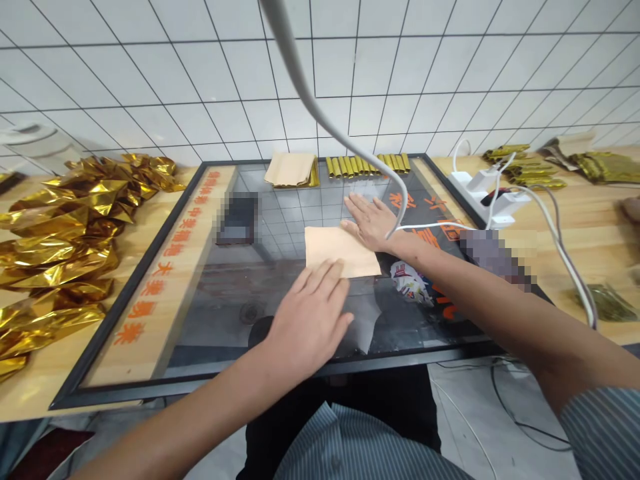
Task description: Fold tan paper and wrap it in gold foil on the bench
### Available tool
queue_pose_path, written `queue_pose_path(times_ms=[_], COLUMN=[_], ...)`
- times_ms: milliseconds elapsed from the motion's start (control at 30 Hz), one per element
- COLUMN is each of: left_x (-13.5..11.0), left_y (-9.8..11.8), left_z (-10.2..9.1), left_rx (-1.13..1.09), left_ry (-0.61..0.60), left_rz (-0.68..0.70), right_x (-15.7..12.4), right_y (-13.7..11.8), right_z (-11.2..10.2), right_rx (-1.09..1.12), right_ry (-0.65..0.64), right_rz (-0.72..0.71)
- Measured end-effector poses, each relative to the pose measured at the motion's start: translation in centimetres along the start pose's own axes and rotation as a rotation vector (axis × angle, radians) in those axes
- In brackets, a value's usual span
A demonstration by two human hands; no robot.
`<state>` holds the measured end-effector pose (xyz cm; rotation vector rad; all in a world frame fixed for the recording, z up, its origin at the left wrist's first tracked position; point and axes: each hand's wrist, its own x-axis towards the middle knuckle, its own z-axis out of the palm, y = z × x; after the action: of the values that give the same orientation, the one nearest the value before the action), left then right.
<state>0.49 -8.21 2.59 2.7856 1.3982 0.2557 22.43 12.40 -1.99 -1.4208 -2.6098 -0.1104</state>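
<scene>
Peach paper (pixel 345 252) lies unrolled between left hand (pixel 307 320) and right hand (pixel 371 223), fingers loosely spread. Gold tubes (pixel 367 166) at one o'clock look finished.

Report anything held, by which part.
Nothing is held: left grip flat on the peach paper sheet's near edge, right grip at its far right corner.

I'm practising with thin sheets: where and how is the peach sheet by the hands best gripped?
Probably pinch the peach sheet at its far left corner, coming from the left. It lies flat on the glossy panel, so an edge seems easiest; the left hand is at the near edge and the right hand at the far right, leaving that corner uncovered.
</scene>
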Motion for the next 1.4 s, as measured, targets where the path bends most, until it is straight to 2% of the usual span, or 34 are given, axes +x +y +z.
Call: queue_pose_path(times_ms=[133, 233, 533, 833, 1000, 1167, 1267, 1400], left_x=[3.3, 4.5, 3.6, 4.0, 4.0, 4.0, 4.0, 4.0], left_y=[2.6, 3.3, 3.1, 3.4, 3.4, 3.5, 3.7, 3.9], left_z=[-0.1, 0.6, 2.7, 2.8, 2.9, 2.9, 3.0, 3.1], left_rx=[-0.097, -0.134, -0.108, -0.048, -0.015, -0.002, 0.004, -0.003], left_ry=[-0.029, -0.053, 0.006, 0.060, 0.066, 0.073, 0.081, 0.079], left_rz=[0.048, 0.036, 0.069, 0.074, 0.090, 0.085, 0.084, 0.075], right_x=[-0.2, -0.4, 0.1, 1.9, 2.1, -0.8, -4.1, -7.3], right_y=[-0.4, -0.7, -0.2, 0.7, 0.9, 0.7, -0.4, -2.0], right_z=[-0.4, -0.6, -0.5, 0.0, -0.4, -2.0, -2.8, -2.9], right_rx=[-0.026, -0.044, -0.043, -0.084, -0.042, -0.003, -0.023, -0.021], right_ry=[0.005, 0.017, 0.052, 0.098, 0.069, 0.078, 0.118, 0.048], right_rz=[0.013, 0.009, 0.013, 0.046, 0.104, 0.159, 0.089, 0.020])
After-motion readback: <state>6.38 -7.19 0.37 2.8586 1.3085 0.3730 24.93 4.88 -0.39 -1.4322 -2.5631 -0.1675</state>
